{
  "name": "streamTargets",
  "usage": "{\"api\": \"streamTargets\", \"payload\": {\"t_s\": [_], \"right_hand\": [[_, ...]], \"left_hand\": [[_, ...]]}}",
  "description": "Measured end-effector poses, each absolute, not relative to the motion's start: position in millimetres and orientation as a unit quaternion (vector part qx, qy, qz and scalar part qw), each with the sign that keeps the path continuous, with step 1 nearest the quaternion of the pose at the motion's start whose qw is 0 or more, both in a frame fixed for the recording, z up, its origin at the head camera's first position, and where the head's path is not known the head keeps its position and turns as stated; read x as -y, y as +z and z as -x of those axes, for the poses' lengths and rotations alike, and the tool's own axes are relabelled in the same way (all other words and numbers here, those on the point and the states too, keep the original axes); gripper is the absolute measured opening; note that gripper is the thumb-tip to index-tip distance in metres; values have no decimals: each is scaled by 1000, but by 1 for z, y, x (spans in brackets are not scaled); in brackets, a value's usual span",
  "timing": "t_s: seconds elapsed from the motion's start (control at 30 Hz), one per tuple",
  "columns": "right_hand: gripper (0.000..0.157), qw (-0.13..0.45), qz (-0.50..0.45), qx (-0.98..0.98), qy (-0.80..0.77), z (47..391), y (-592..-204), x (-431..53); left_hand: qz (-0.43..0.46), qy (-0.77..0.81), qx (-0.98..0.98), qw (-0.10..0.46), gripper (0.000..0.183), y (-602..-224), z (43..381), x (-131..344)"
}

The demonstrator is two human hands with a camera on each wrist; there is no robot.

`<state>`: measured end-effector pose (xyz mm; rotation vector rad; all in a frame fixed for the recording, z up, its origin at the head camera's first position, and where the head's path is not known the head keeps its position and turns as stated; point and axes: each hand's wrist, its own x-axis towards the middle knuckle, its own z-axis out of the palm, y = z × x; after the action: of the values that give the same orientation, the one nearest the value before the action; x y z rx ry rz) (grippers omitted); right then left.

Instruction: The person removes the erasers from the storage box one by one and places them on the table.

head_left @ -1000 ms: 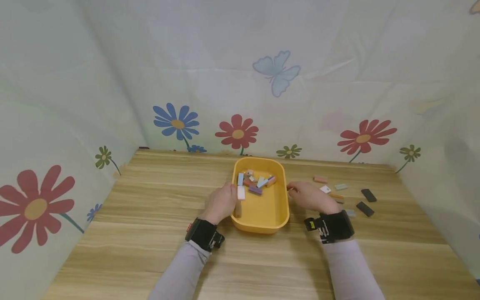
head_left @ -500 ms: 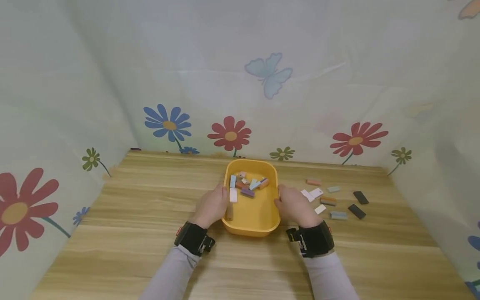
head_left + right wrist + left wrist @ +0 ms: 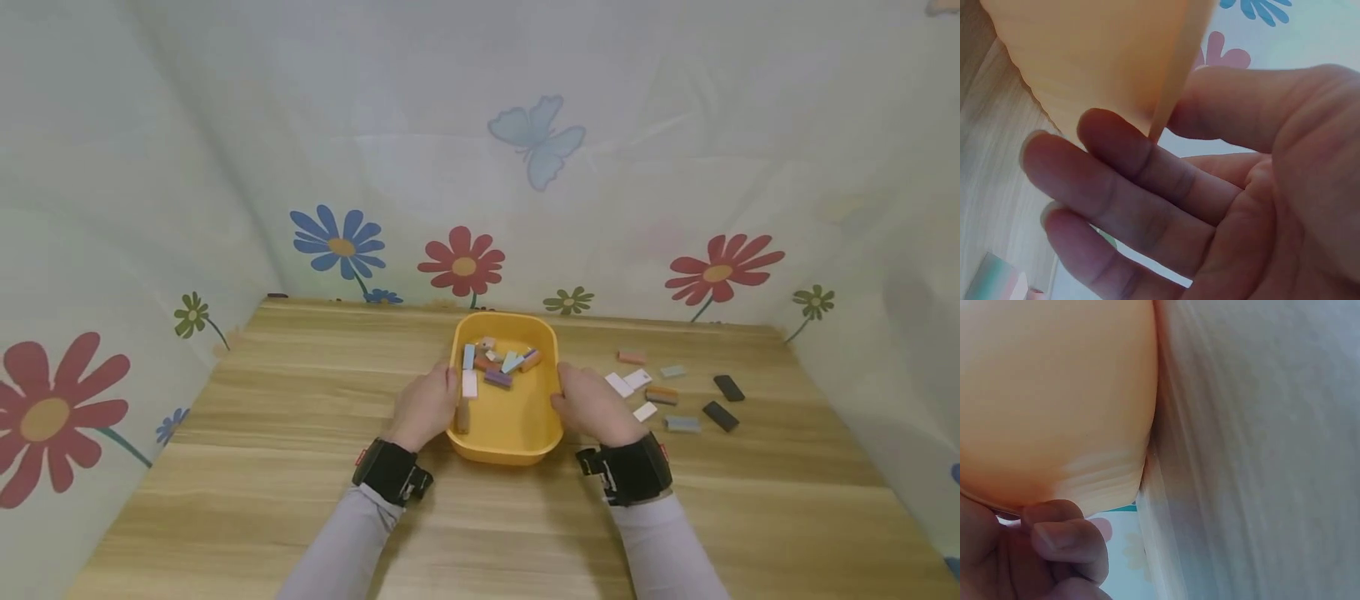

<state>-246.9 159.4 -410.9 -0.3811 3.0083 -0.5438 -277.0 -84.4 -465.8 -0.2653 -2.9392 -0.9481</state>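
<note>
A yellow plastic basin [image 3: 517, 429] stands on the wooden table in the head view. My left hand [image 3: 425, 408] grips its left rim; the left wrist view has curled fingers [image 3: 1069, 540] at the basin's edge. On the opposite side, my right hand [image 3: 596, 404] pinches the rim. In the right wrist view its thumb [image 3: 1229, 103] and fingers lie on either side of the thin wall. Inside the basin are several small blocks, among them a purple one [image 3: 498, 379], a white one [image 3: 469, 384], a brown one [image 3: 463, 417] and a light blue one [image 3: 468, 357].
Right of the basin, several small pieces lie on the table [image 3: 300, 500]: two black blocks [image 3: 721, 416], a pinkish block [image 3: 632, 357], white pieces [image 3: 619, 385], an orange-and-grey one [image 3: 662, 395] and a grey one [image 3: 682, 424]. A flowered curtain [image 3: 420, 167] encloses the back and sides.
My right hand has shifted from beside the basin's right wall onto its rim, uncovering white pieces on the table. The left hand keeps its hold, and the blocks inside look unmoved.
</note>
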Motion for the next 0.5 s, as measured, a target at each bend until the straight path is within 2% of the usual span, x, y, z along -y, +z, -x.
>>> {"api": "streamTargets", "payload": {"t_s": [0.17, 0.4, 0.5], "right_hand": [[24, 49, 111, -974, -190, 248, -408, -156], [37, 69, 70, -974, -206, 247, -408, -157], [44, 67, 62, -976, -199, 248, -409, -156]], "left_hand": [[78, -289, 953, 49, 28, -465, 274, 87], [160, -137, 967, 144, 28, -454, 276, 82], [191, -77, 966, 155, 30, -440, 281, 78]]}}
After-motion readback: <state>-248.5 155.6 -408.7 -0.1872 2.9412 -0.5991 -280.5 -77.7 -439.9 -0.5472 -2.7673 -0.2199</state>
